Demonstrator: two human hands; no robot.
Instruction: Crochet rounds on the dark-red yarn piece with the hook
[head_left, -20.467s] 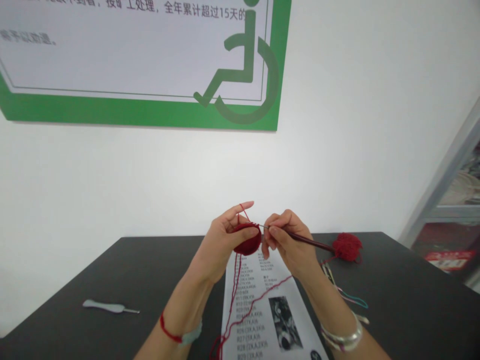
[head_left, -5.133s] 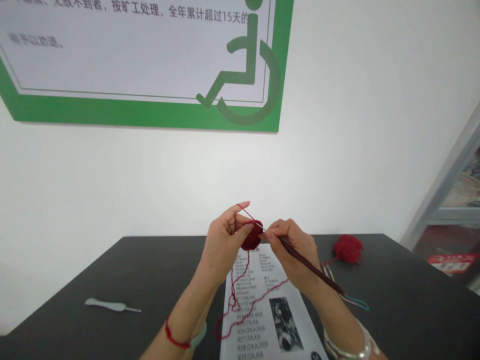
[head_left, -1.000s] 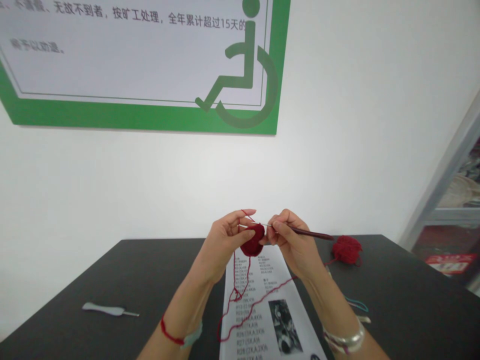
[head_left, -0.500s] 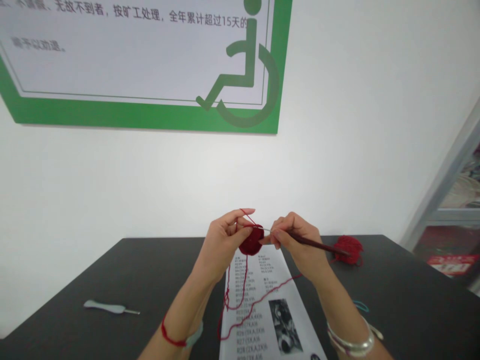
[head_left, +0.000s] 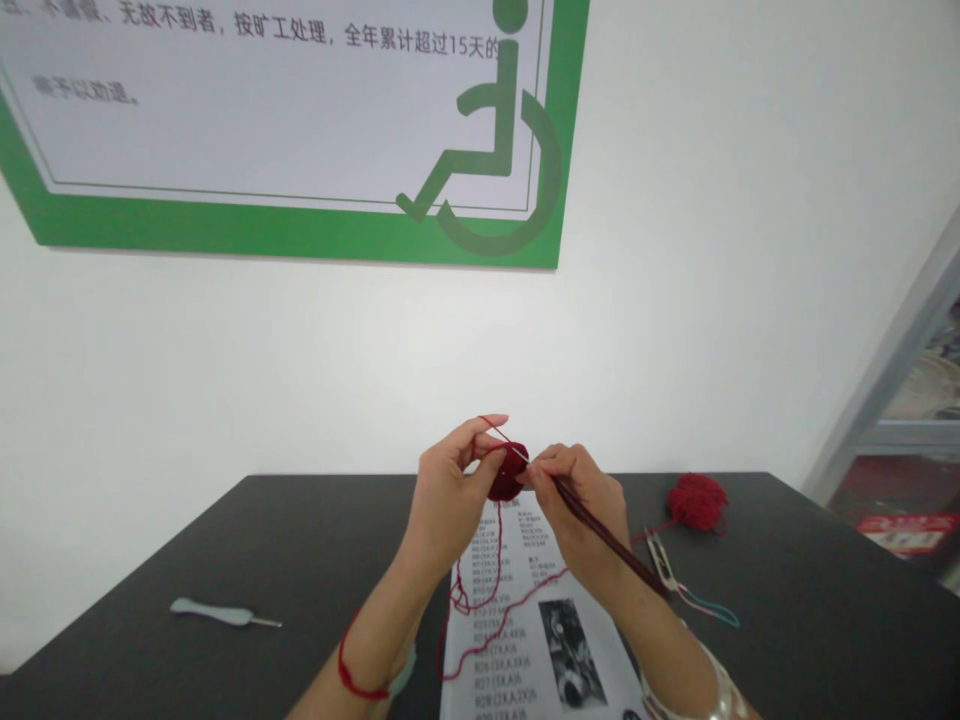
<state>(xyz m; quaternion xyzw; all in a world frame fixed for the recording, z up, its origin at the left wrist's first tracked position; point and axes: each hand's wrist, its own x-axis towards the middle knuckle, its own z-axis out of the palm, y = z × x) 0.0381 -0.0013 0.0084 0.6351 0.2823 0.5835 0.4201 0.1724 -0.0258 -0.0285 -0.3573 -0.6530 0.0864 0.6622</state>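
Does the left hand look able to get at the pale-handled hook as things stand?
Probably yes: nothing visible lies between the left hand and the pale-handled hook on its own side, though the hand would first have to release the red crochet piece it holds.

The hook (head_left: pixel 611 538) has a tip too small to discern; the sheet (head_left: pixel 521 640) is cropped below.

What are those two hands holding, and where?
Left hand: the red crochet piece, pinched at its left edge. Right hand: the dark-handled hook, near its metal end.
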